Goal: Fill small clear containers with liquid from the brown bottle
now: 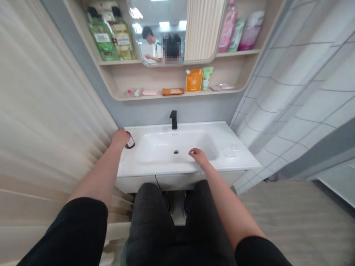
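Note:
At the left end of the white countertop, my left hand (pixel 121 138) is closed around the upper part of a small dark brown bottle (pixel 130 142) with a pale label. The bottle stands at a tilt in this view, its cap hidden by my fingers. Over the right half of the white sink basin (pixel 149 147) hovers my right hand (pixel 198 155), fingers curled in toward the thumb, with nothing visible in them. A black faucet (pixel 173 120) rises behind the basin, and the drain (pixel 176 152) lies between my hands.
A clear flat item (pixel 231 150) lies on the counter's right side. Above, a shelf (pixel 155 96) holds an orange pouch (pixel 194 80), a green tube (pixel 206 78) and small packs. Several bottles flank the mirror (pixel 158 44), which reflects another person. A curtain (pixel 55 111) hangs at left.

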Tool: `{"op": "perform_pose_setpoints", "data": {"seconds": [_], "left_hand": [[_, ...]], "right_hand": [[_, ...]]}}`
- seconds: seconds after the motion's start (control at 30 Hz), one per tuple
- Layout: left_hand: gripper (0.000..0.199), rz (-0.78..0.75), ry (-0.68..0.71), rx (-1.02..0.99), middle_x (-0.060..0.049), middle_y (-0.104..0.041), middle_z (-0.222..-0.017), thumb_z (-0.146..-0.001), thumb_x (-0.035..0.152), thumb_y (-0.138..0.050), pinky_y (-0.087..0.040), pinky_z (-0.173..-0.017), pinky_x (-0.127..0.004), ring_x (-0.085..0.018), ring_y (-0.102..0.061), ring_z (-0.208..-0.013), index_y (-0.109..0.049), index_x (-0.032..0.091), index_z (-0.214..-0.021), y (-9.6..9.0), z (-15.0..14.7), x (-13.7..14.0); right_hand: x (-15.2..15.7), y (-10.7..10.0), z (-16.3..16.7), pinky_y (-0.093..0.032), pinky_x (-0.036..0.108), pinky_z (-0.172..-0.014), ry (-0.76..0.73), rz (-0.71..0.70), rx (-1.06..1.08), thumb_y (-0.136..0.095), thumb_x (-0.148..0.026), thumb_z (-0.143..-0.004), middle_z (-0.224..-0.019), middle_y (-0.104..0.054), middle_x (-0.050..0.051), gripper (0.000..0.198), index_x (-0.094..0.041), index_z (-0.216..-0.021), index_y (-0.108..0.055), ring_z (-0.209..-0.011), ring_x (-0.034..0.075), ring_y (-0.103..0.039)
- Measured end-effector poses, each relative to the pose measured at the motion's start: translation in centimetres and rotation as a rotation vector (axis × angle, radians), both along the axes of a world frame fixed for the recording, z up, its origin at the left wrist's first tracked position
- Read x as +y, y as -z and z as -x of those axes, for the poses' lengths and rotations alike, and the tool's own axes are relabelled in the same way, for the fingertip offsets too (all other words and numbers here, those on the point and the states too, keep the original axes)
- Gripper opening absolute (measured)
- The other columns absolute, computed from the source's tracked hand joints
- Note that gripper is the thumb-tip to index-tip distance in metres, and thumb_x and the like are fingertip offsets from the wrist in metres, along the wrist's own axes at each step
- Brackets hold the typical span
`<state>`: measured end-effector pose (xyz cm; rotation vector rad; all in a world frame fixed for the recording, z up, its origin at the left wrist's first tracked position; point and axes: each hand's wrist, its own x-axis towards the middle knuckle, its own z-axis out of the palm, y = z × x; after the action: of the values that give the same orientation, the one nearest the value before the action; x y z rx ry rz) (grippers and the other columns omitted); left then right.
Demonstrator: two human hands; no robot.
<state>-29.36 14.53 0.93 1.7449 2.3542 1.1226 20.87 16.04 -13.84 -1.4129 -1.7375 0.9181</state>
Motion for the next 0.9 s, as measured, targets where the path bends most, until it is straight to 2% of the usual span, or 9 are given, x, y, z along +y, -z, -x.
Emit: {"op": "perform_pose_setpoints", "data": {"seconds": [0.1, 0.2, 0.3, 0.43, 0.53, 0.67, 0.77, 0.83, 0.9], "left_hand": [[0.03, 0.103, -0.146, -0.005, -0.008, -0.067, -0.074, -0.089, 0.009, -0.073, -0.048, -0.109, -0.052, -0.033, -0.068, -0.112, -0.053, 0.018, -0.068, -0.4, 0.5, 0.2], [0.01, 0.09, -0.166, 0.006, -0.014, -0.076, -0.089, -0.087, 0.011, -0.076, -0.048, -0.108, -0.054, -0.035, -0.068, -0.113, -0.066, 0.011, -0.085, -0.7, 0.6, -0.2], [0.025, 0.063, -0.15, 0.037, -0.018, -0.081, -0.107, -0.088, 0.02, -0.079, -0.05, -0.107, -0.049, -0.035, -0.07, -0.115, -0.075, 0.01, -0.111, -0.7, -0.5, -1.1], [0.045, -0.011, -0.071, 0.061, -0.015, -0.082, -0.122, -0.089, 0.031, -0.08, -0.053, -0.102, -0.047, -0.037, -0.074, -0.115, -0.077, 0.021, -0.133, -0.2, -4.3, -3.1], [0.044, -0.098, 0.031, -0.001, -0.011, -0.083, -0.124, -0.09, 0.036, -0.081, -0.054, -0.1, -0.045, -0.036, -0.076, -0.111, -0.079, 0.025, -0.133, 0.4, -8.5, -5.1], [0.041, -0.163, 0.194, -0.162, -0.009, -0.084, -0.11, -0.086, 0.039, -0.088, -0.057, -0.091, -0.042, -0.031, -0.078, -0.095, -0.083, 0.027, -0.124, 2.1, -14.6, -7.3], [0.039, -0.15, 0.309, -0.253, -0.007, -0.084, -0.102, -0.084, 0.036, -0.09, -0.06, -0.088, -0.04, -0.028, -0.078, -0.091, -0.084, 0.028, -0.122, 3.6, -18.7, -8.3], [0.038, -0.119, 0.374, -0.293, -0.006, -0.084, -0.103, -0.085, 0.032, -0.088, -0.062, -0.092, -0.039, -0.026, -0.079, -0.094, -0.083, 0.028, -0.123, 4.4, -20.9, -8.7], [0.038, -0.104, 0.415, -0.327, -0.006, -0.084, -0.11, -0.087, 0.029, -0.086, -0.063, -0.098, -0.039, -0.024, -0.079, -0.099, -0.083, 0.027, -0.125, 5.1, -22.5, -8.8]], "right_hand": [[0.0, 0.1, 0.0, -0.044, 0.031, -0.066, -0.012, -0.019, -0.017, -0.072, -0.045, -0.081, -0.072, -0.071, 0.0, 0.022, -0.025, -0.088, -0.078, -0.068, 0.022, -0.063], [0.0, 0.0, 0.2, -0.044, 0.031, -0.066, -0.011, -0.02, -0.031, -0.073, -0.042, -0.082, -0.073, -0.072, 0.001, 0.019, -0.025, -0.087, -0.079, -0.068, 0.022, -0.063], [0.0, -0.1, 0.3, -0.045, 0.032, -0.068, -0.016, -0.028, -0.059, -0.074, -0.039, -0.083, -0.074, -0.073, 0.002, 0.016, -0.025, -0.087, -0.079, -0.069, 0.022, -0.063], [0.0, -0.1, 0.4, -0.048, 0.032, -0.07, -0.006, -0.042, -0.078, -0.075, -0.038, -0.083, -0.069, -0.07, 0.0, 0.014, -0.025, -0.086, -0.078, -0.068, 0.022, -0.063], [-0.5, -0.5, 0.6, -0.052, 0.033, -0.076, -0.039, -0.054, -0.082, -0.079, -0.039, -0.082, -0.075, -0.072, 0.0, 0.017, -0.025, -0.093, -0.079, -0.072, 0.022, -0.065], [-2.6, -1.4, 2.2, -0.058, 0.038, -0.089, -0.243, -0.086, 0.041, -0.091, -0.04, -0.076, -0.114, -0.08, 0.005, 0.057, -0.028, -0.13, -0.075, -0.092, 0.023, -0.072], [-4.4, -2.0, 4.8, -0.059, 0.043, -0.102, -0.436, -0.08, 0.219, -0.1, -0.045, -0.068, -0.153, -0.067, 0.012, 0.1, -0.033, -0.158, -0.057, -0.127, 0.03, -0.07], [-5.2, -2.3, 6.7, -0.057, 0.047, -0.11, -0.522, -0.057, 0.322, -0.103, -0.048, -0.062, -0.16, -0.061, 0.014, 0.113, -0.033, -0.162, -0.051, -0.137, 0.033, -0.065], [-5.4, -2.5, 8.2, -0.057, 0.05, -0.111, -0.585, -0.017, 0.416, -0.105, -0.048, -0.061, -0.153, -0.066, 0.015, 0.109, -0.028, -0.156, -0.056, -0.131, 0.034, -0.069]]}}
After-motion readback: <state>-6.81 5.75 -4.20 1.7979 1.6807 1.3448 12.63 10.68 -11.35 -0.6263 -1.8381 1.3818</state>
